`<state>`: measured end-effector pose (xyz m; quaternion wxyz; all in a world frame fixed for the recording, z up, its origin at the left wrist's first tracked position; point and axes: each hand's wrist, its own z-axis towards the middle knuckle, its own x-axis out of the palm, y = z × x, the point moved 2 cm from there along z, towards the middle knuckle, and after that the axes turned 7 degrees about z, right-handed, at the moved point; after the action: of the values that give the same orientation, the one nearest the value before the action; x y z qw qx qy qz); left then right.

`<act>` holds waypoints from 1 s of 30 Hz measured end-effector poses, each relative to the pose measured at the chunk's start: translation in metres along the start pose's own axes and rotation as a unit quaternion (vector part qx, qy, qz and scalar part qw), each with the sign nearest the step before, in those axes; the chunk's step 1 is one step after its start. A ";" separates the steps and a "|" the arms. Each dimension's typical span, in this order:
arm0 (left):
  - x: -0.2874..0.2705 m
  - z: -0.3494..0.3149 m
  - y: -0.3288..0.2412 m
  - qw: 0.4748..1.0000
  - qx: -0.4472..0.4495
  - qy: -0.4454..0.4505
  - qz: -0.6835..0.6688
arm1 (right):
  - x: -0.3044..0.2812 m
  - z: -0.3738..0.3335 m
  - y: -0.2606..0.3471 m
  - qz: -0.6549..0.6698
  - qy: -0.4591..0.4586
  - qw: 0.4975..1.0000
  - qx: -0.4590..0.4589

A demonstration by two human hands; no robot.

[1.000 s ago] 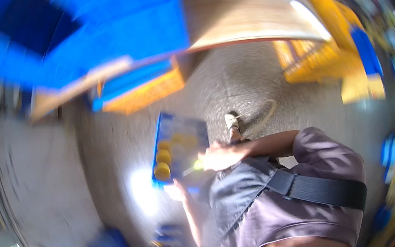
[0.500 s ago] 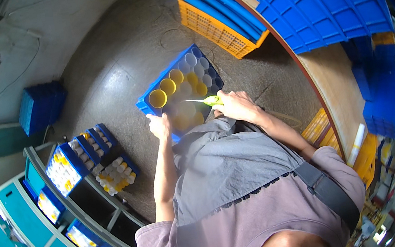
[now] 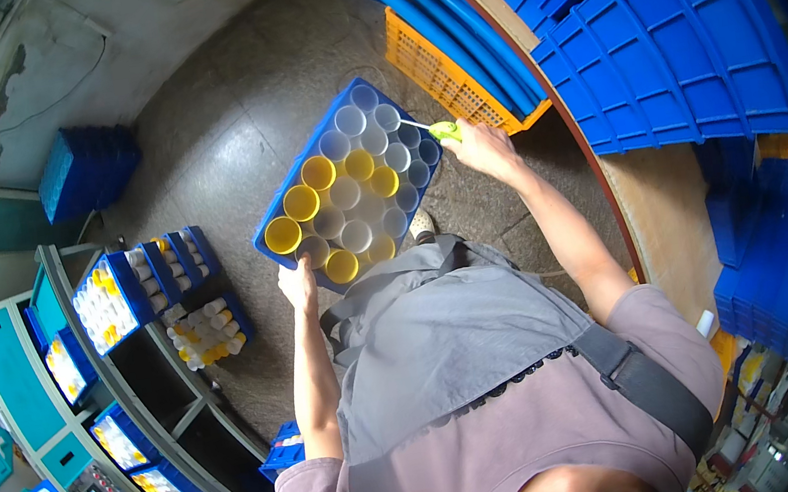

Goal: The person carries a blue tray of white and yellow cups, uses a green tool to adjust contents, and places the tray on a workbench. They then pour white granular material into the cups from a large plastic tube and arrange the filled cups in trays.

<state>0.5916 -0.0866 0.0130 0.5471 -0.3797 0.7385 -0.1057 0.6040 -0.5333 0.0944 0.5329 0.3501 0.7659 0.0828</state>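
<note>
- Currently, the left hand (image 3: pixel 298 285), left of the frame's centre, has its grip closed on the near left corner of a blue tray (image 3: pixel 307 163), thumb on top.
- The tray is in the middle of the frame, slanting from lower left to upper right, above the grey apron (image 3: pixel 447 334); whether the two touch, I cannot tell.
- Round open cups fill it in rows: yellow cups (image 3: pixel 283 234) mostly toward its lower left, whitish cups (image 3: pixel 344 193) among them and toward its upper right.
- The right hand (image 3: pixel 483 148), right of centre, has its grip closed around a green-handled tool (image 3: pixel 446 132); the thin pale shaft points left over the tray's upper right edge.
- At upper centre-right, an orange basket (image 3: pixel 433 54) holds long blue rolls (image 3: pixel 478 53).
- A wooden counter (image 3: pixel 659 199) curves down the right side, with blue crates (image 3: pixel 667 36) at upper right.
- At left, smaller blue boxes (image 3: pixel 124 296) hold white and yellow pieces.
</note>
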 end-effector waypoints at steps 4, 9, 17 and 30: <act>-0.004 -0.019 0.007 0.998 -0.023 0.000 -0.061 | -0.017 0.015 0.002 -0.043 -0.030 0.998 -0.030; -0.007 -0.033 0.010 0.996 0.004 -0.016 -0.083 | -0.036 0.033 0.027 -0.015 -0.013 0.998 -0.067; -0.007 -0.051 0.005 0.997 -0.002 -0.047 -0.058 | -0.046 0.015 0.055 -0.021 0.060 0.992 -0.105; 0.003 -0.038 -0.005 0.995 -0.052 -0.064 0.061 | -0.008 -0.030 0.098 -0.033 0.123 0.973 -0.191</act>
<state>0.5600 -0.1019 0.0284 0.5781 -0.3676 0.7284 -0.0086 0.6234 -0.4583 0.1622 0.4937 0.2040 0.8068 0.2524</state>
